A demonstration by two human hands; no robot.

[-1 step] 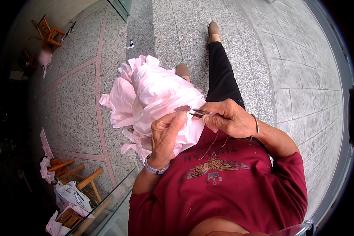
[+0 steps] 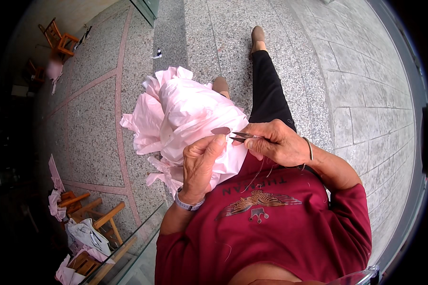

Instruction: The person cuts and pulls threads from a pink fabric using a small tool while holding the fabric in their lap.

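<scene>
A bundle of pale pink fabric (image 2: pixel 190 107) lies crumpled across my lap, its ruffled edges spilling toward the left. My left hand (image 2: pixel 202 161) pinches an edge of it between thumb and fingers. In my right hand (image 2: pixel 278 142) is a pair of small dark thread snips (image 2: pixel 241 137), with the two blade tips apart and pointing left, close to the pinched edge. Some fingers of the right hand are curled under the snips and partly hidden. A few loose threads (image 2: pixel 259 175) trail below the right hand over my dark red shirt.
Wooden chair frames (image 2: pixel 104 218) draped with pink and white cloth (image 2: pixel 88 235) stand at the lower left beside a glass panel (image 2: pixel 145 247). Another wooden chair (image 2: pixel 59 40) is at the far left. A small white and dark object (image 2: pixel 158 54) lies on the speckled floor (image 2: pixel 90 118).
</scene>
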